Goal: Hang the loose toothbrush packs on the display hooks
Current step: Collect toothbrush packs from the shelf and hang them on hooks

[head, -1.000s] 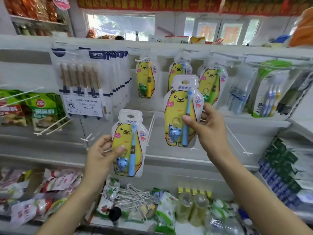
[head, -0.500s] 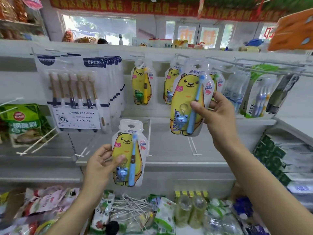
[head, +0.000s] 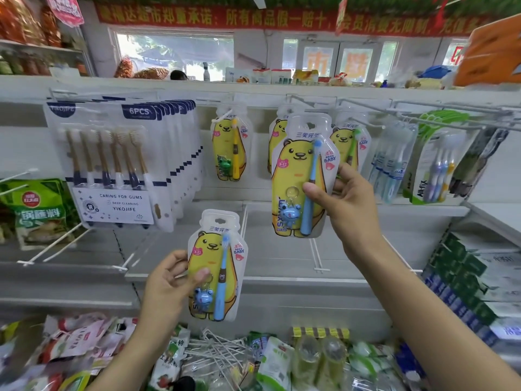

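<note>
Gripped low and nearest the camera, a yellow bear toothbrush pack (head: pixel 215 266) is held upright by the left hand (head: pixel 169 280), whose thumb is pressed on the front beside the blue frog charm while the fingers are curled behind the pack's left edge. Below it, a heap of loose white hooks (head: pixel 214 354) and mixed packets is seen in the bottom bin. Higher and farther out, a second bear pack (head: pixel 303 176) with a blue brush is pinched by the right hand (head: pixel 352 204): the thumb is laid across the front at the brush handle, the fingers are wrapped behind the right edge. This raised pack is held in front of two hanging bear packs (head: pixel 348 148), partly covering them, with its hang hole near the level of their hook (head: pixel 363 121); whether it is threaded cannot be told. Farther left, another bear pack with a yellow brush (head: pixel 229 148) is hung alone, and a row of six-piece brush packs (head: pixel 112 165) is hung beyond it.
</note>
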